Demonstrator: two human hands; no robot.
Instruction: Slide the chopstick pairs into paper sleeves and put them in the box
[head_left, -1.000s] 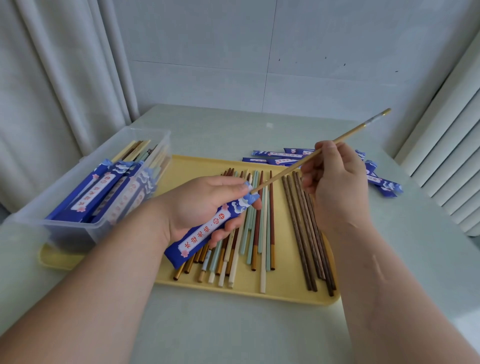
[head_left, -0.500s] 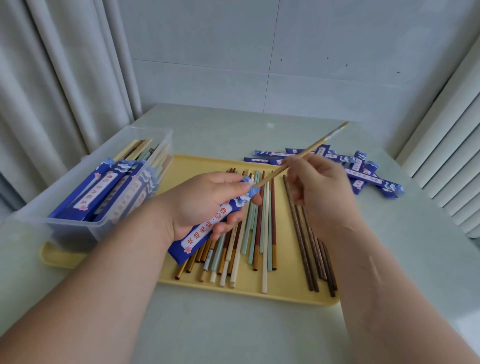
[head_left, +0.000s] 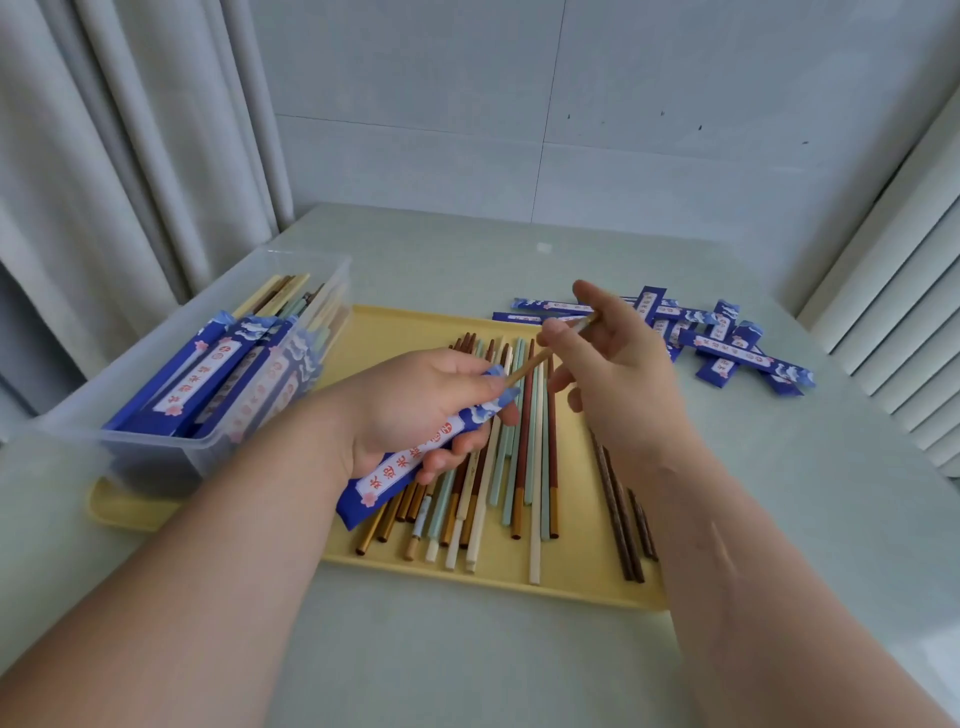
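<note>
Pushed deeper into the blue paper sleeve (head_left: 395, 474) since a second ago, the light wooden chopstick (head_left: 530, 364) now shows only a short length between the two hands, and the right hand (head_left: 623, 384) is brought closer to the left hand (head_left: 410, 405). The sleeve is gripped in the left hand, fingers curled round it, and is held slanted above the yellow tray (head_left: 374, 332), its open mouth turned toward the right hand. The chopstick is pinched between thumb and fingertips of the right hand, its lower end lodged in the sleeve's mouth; whether one stick or a pair is held cannot be told. Loose chopsticks (head_left: 524, 467) in brown, mint, cream and rust are laid lengthwise on the tray under the hands, with dark wooden ones (head_left: 618, 519) at its right side. A clear plastic box (head_left: 145, 462), set over the tray's left end, is filled with sleeved pairs (head_left: 208, 374). Empty sleeves (head_left: 727, 348) are heaped on the pale table (head_left: 467, 649) beyond the right hand.
</note>
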